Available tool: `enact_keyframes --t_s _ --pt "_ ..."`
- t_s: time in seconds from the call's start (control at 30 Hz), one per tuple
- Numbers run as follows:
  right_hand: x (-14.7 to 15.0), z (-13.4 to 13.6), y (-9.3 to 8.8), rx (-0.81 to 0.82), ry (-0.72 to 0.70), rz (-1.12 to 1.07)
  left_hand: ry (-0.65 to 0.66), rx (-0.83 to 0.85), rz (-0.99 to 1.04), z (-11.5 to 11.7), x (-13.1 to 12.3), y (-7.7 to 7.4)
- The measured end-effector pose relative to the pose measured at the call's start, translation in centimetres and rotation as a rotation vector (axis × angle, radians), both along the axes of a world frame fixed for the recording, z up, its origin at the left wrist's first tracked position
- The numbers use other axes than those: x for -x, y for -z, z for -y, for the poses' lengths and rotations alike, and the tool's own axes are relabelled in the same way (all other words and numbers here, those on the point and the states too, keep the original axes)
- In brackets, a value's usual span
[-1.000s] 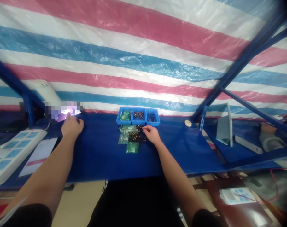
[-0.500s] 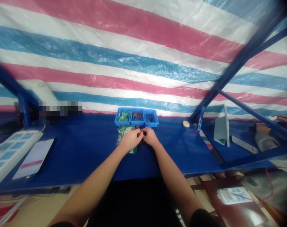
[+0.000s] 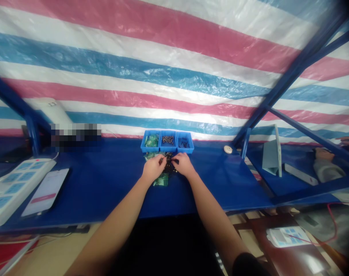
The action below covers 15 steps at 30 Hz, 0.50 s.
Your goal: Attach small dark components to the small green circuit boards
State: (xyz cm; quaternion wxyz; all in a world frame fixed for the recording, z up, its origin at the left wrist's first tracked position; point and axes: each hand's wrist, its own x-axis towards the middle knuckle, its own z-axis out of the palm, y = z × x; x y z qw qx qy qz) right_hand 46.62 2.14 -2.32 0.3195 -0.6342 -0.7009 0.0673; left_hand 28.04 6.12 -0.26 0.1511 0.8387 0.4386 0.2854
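My left hand [image 3: 154,167] and my right hand [image 3: 183,164] are a little apart over the blue table. Between them lies a small heap of dark parts with brassy glints [image 3: 169,163]. Both hands have their fingers pinched at the sides of this heap; whatever sits in the fingertips is too small to name. Green circuit boards [image 3: 161,180] lie under and beside my left hand. Just beyond stand three joined blue bins: one with green pieces [image 3: 152,140], one with dark and brassy parts [image 3: 168,140], one with dark pieces [image 3: 184,143].
At the left are a phone [image 3: 46,191] and a white power strip [image 3: 16,188]. A round beige object [image 3: 228,149] lies right of the bins, near a blue frame post [image 3: 245,143]. Past the post stand a tablet in a case [image 3: 272,153] and another person's sleeve [image 3: 328,168].
My hands were together at the fingertips and have moved apart, my left hand to the left. The dark heap between them now shows more. The view has shifted slightly.
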Motion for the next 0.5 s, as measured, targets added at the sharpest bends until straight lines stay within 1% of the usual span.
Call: enact_keyframes --t_s 0.13,0.23,0.3,0.4,0.5 --pt "0.3 0.3 -0.5 -0.003 -0.019 0.024 -0.002 0.001 -0.008 -0.1 0.0 0.4" --pt "0.5 0.4 -0.6 -0.01 -0.007 -0.008 0.001 -0.002 -0.004 -0.3 0.0 0.6" --pt "0.5 0.4 -0.7 -0.027 0.005 -0.076 0.008 0.007 0.014 -0.3 0.0 0.6" --pt "0.6 0.4 -0.9 -0.103 0.014 -0.221 0.022 0.025 0.042 -0.4 0.0 0.7" --pt "0.8 0.6 -1.3 -0.151 -0.008 -0.367 0.029 0.025 0.066 -0.4 0.0 0.8"
